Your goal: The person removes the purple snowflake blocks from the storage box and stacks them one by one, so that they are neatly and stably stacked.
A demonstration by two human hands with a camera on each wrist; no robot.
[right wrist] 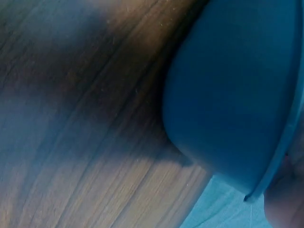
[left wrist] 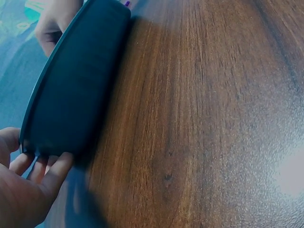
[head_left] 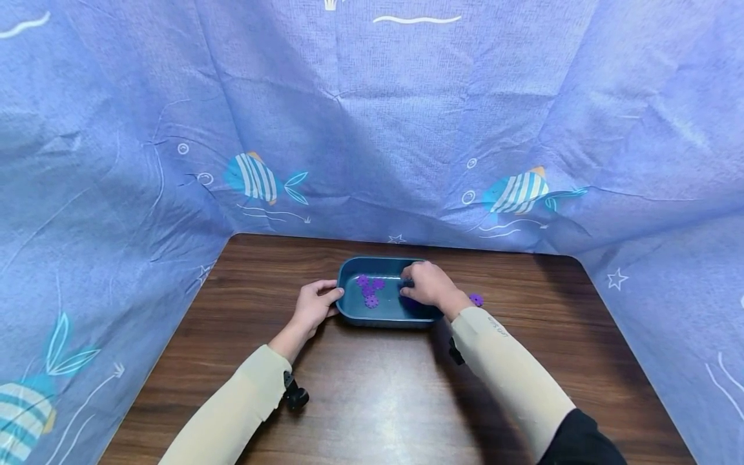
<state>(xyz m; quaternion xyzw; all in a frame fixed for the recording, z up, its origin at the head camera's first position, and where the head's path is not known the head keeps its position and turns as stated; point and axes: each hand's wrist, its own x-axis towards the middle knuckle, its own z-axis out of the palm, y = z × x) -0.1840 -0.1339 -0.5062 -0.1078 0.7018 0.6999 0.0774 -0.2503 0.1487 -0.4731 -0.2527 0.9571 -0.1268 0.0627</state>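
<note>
A dark teal rectangular tray (head_left: 389, 322) rests on the wooden table. My left hand (head_left: 316, 303) grips its left end, thumb over the rim and fingers against the outer wall, as the left wrist view of the tray (left wrist: 71, 90) also shows. Inside, toward the left, lie several small purple gear-shaped pieces (head_left: 371, 301). My right hand (head_left: 429, 284) reaches down into the tray's right half with bent fingers. Some purple shows beneath it; I cannot tell whether the fingers hold a piece. In the right wrist view the tray's outer wall (right wrist: 232, 95) hides most of that hand.
One more purple gear-shaped piece (head_left: 476, 299) lies on the table just right of the tray, beside the right wrist. The brown wooden table (head_left: 372, 394) ends at the back against a blue fish-print curtain (head_left: 372, 129), which also hangs at both sides.
</note>
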